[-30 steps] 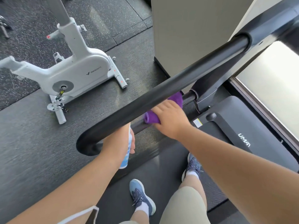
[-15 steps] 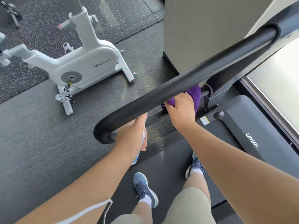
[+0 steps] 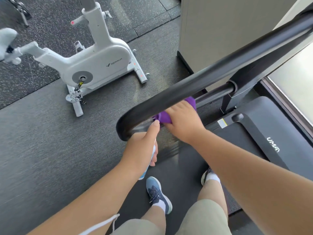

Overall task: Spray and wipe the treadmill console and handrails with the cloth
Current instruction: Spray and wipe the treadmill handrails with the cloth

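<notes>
A thick black handrail (image 3: 199, 82) of the treadmill runs diagonally from the upper right down to its rounded end near the middle. Below it a thinner black bar (image 3: 215, 92) runs alongside. My right hand (image 3: 183, 121) presses a purple cloth (image 3: 163, 117) onto that lower bar, under the handrail; most of the cloth is hidden by the hand and rail. My left hand (image 3: 144, 148) holds a white and blue spray bottle (image 3: 149, 164) just below the rail's end, its forefinger stretched toward the cloth. The bottle's head is hidden.
A white exercise bike (image 3: 94, 61) stands on the dark rubber floor to the left. A beige wall or pillar (image 3: 220, 28) rises behind the rail. My feet stand on the treadmill belt (image 3: 183, 167); its black motor cover (image 3: 271, 133) lies to the right.
My right hand and the cloth have slid back along the lower bar toward the rail's rounded end, close to my left hand. The left hand still holds the bottle.
</notes>
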{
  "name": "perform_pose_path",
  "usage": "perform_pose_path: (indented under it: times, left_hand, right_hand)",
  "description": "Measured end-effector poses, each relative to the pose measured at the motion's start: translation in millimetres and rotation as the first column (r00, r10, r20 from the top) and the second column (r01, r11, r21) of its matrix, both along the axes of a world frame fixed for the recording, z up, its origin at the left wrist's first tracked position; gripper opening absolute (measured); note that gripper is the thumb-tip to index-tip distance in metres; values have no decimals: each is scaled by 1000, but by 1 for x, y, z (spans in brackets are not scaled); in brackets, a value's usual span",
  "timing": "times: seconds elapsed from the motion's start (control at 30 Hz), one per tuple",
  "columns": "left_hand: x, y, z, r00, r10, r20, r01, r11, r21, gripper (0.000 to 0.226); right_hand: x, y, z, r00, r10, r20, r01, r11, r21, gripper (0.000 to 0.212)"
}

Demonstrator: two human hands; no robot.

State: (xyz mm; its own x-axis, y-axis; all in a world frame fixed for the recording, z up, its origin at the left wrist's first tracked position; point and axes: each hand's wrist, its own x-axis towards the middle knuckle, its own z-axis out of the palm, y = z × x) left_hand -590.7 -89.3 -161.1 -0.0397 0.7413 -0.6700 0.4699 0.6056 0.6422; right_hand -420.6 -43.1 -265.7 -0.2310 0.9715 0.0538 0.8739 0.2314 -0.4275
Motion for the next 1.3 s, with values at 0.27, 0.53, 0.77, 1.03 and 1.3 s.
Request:
perform_pose_path:
  times: [0.27,0.53,0.77,1.03,1.3]
  left_hand:
    - [7,6,-1,997,20,72,-25,998,61,81]
    - [-16,-19,10,977,-49,206,16,987,161,81]
    - [-71,-28,35,941,1,338,-110,947,302,75]
    - [-89,-30,55,936,14,353,-121,951,283,77]
    - [-95,-14,71,944,-55,325,-55,946,320,83]
  right_hand:
    - [57,26,10,899,-430,-85,417,899,-135,30]
    - [-57,-10,43,756,-414,-507,309,908,-282,26]
    - [-138,-31,83,197,-827,-527,131,554,-822,22]
    - [-99,-25,110,-669,-686,-287,-255,573,-779,46]
    - [-29,-6,129,-902,-343,-263,-32,661,-750,39]
